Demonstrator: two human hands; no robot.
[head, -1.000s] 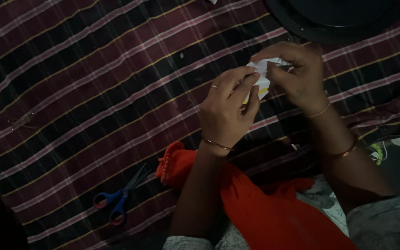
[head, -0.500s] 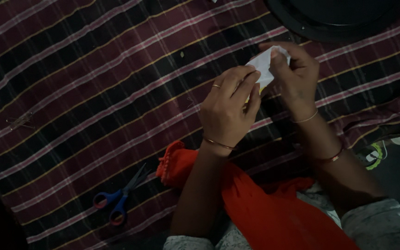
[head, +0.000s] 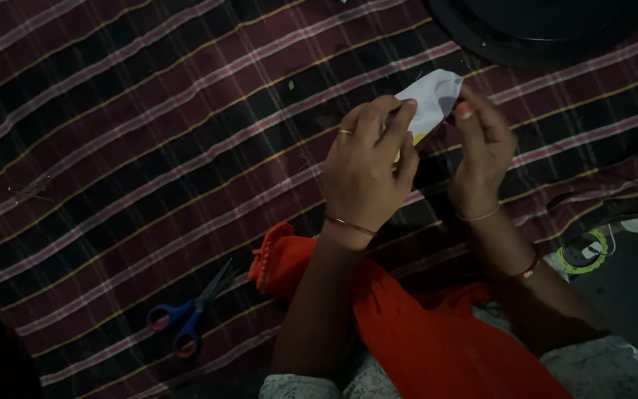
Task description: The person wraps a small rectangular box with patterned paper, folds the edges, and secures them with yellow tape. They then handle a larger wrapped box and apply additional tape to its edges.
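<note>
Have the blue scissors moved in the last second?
No. The blue scissors lie on the same stripes of the checked cloth, open as before.

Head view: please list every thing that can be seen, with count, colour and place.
paper: one, white with a yellow edge, held between both hands
cloth: one, maroon and black plaid with pale stripes, spread under everything
scissors: one pair, blue handles, lower left on the cloth
red fabric: one, orange-red, bottom centre under the forearms
black round object: one, top right, cut off by the edge
green ring: one, right edge
left hand: ring, bangle, pinching the paper
right hand: bangles, fingers at the paper's right edge
</note>
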